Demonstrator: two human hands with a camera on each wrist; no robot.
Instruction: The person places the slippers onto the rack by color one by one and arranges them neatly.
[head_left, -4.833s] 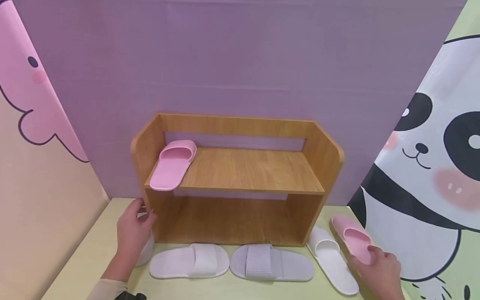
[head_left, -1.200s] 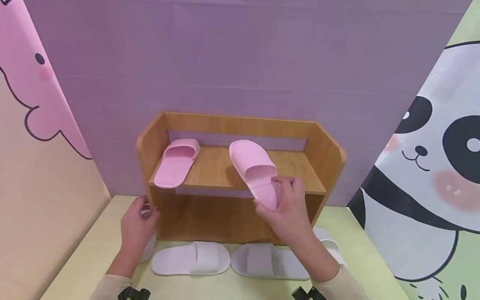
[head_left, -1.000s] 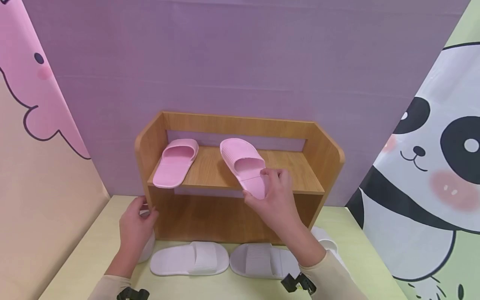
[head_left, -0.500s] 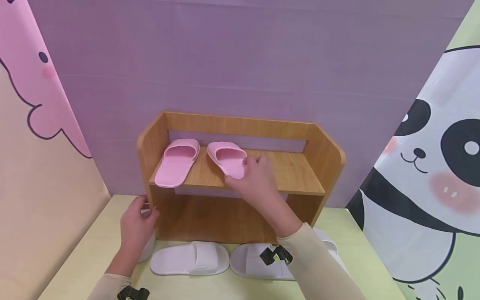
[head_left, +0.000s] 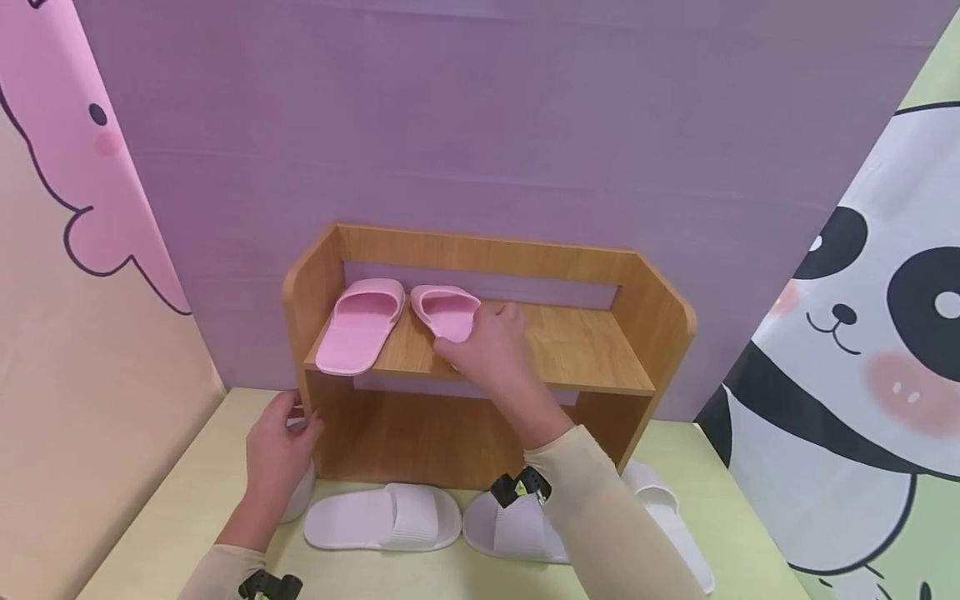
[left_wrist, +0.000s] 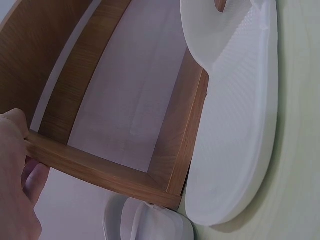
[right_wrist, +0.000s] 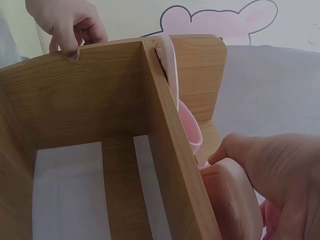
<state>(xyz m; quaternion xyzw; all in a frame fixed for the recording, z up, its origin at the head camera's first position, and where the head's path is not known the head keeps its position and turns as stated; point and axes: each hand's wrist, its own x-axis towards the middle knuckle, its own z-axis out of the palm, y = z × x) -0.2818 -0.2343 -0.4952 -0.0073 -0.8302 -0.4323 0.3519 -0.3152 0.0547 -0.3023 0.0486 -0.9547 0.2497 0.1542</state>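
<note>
A wooden two-tier shoe rack (head_left: pixel 570 346) stands against the purple backdrop. Its left side panel is gripped at the front edge by my left hand (head_left: pixel 277 450), thumb on the inner face and fingers round the outside, as the left wrist view shows too. On the upper shelf a pink slipper (head_left: pixel 358 333) lies at the left end, toe to the back. Just right of it, my right hand (head_left: pixel 491 354) holds the second pink slipper (head_left: pixel 444 310) by its heel part, which the hand mostly hides. In the right wrist view that slipper's sole (right_wrist: pixel 230 195) overlaps the shelf's front edge.
Along the rack's foot lie a white slipper (head_left: pixel 348 521) and a greyish one (head_left: pixel 506 529), partly behind my right sleeve. Another white slipper (head_left: pixel 678 533) lies at the right. One more pale slipper (head_left: pixel 302 498) is mostly hidden behind my left hand.
My right hand has picked the pink slipper up from the table at right, carried it left over the upper shelf and lowered it beside the other. The left hand keeps its grip on the rack.
</note>
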